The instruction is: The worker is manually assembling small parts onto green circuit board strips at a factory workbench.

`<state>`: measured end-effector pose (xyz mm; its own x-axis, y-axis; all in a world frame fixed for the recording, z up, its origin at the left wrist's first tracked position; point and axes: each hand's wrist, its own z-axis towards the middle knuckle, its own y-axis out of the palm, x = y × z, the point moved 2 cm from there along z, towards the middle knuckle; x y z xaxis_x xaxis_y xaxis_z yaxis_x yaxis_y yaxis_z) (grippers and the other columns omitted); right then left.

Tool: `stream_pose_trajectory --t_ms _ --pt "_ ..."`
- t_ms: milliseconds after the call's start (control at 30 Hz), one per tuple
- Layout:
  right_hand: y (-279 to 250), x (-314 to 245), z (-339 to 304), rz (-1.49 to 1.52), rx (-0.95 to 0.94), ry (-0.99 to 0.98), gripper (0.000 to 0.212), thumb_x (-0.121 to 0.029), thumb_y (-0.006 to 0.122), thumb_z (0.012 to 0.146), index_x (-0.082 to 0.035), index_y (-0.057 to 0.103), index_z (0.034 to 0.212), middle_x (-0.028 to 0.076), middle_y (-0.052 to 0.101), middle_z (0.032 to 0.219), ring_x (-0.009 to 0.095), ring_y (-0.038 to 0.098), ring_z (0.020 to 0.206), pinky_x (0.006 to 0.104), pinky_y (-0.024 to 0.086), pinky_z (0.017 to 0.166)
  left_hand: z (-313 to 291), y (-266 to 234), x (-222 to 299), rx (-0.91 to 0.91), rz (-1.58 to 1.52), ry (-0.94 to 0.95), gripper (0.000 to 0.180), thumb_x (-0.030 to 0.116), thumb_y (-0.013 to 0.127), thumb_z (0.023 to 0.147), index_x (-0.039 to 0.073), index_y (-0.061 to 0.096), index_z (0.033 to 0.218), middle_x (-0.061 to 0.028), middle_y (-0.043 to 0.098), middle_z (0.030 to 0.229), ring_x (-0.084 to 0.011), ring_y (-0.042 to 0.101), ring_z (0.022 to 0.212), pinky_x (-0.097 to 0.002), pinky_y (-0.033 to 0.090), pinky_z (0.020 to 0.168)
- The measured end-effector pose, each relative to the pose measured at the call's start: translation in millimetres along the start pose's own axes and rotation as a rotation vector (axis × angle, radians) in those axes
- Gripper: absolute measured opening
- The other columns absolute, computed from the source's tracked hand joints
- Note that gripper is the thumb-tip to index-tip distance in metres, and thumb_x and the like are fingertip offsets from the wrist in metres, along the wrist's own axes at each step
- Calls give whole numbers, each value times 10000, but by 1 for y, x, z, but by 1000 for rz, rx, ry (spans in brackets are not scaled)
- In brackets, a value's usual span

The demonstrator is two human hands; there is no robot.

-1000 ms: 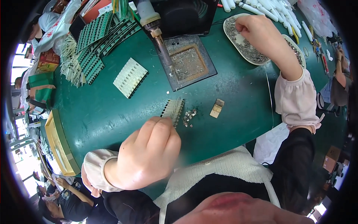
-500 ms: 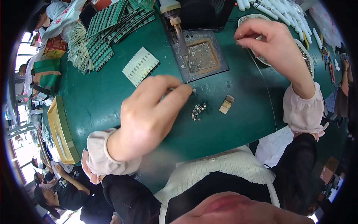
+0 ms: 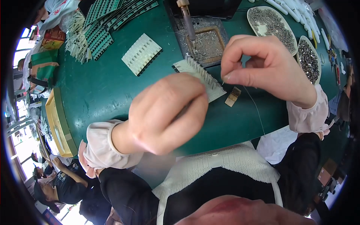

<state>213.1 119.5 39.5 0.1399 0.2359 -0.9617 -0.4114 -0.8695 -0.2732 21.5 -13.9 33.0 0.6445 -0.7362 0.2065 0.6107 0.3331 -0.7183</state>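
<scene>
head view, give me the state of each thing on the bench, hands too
Left hand, fingers curled, at the pinned board
Right hand, thumb and forefinger pinched together
Pinned board, pins raised, partly hidden by the left hand
Other pale board, lying flat
Green boards, stacked
Soldering iron, tip down over the metal tray; hot or not, cannot tell
Larger oval dish, silvery pins inside, one bare patch
Smaller oval dish, holding metal parts
Yellow box, open

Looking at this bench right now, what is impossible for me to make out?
Head view: part of the pale pinned panel, hidden by the left hand.
Head view: the left hand's grip, hidden behind its own back.
Head view: anything between the right hand's fingers, too small.
Head view: the soldering iron's upper part, cut off by the top edge.
</scene>
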Motion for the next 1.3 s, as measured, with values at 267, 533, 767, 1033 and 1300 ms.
stream_pose_trajectory --t_ms 267,533,767,1033,1300 --pt "8 2 3 20 -81 83 88 2 749 863 -19 691 926 16 621 932 85 595 821 213 468 674 -4 2 3 -78 71 82 344 -59 742 614 -130 658 939 -259 664 1017 -375 691 911 -423 613 779" --pt "12 5 3 -46 -36 -44 110 -10 782 825 -27 695 891 8 615 879 74 580 750 219 443 614 -4 4 2 -60 70 97 351 -32 743 617 -133 661 943 -253 675 1037 -357 697 886 -393 614 744" --pt "12 7 4 -92 -4 -186 149 -11 823 781 -25 692 850 19 609 849 73 570 692 211 426 562 -3 1 0 -63 89 141 379 14 730 619 -119 656 965 -258 707 1057 -350 707 890 -383 614 726" --pt "2 8 9 -87 56 -130 199 35 758 823 -28 665 988 28 632 933 66 613 770 206 465 591 -2 -5 -5 -39 -105 -56 328 -96 756 676 -73 641 983 -230 725 1017 -312 710 866 -344 584 701" --pt "-6 3 2 -19 174 166 100 -77 605 995 -56 508 990 -21 618 732 34 542 583 166 363 521 -13 10 -33 109 -1036 -1077 140 -84 676 890 5 611 977 -144 697 1143 -134 664 912 -244 543 763"
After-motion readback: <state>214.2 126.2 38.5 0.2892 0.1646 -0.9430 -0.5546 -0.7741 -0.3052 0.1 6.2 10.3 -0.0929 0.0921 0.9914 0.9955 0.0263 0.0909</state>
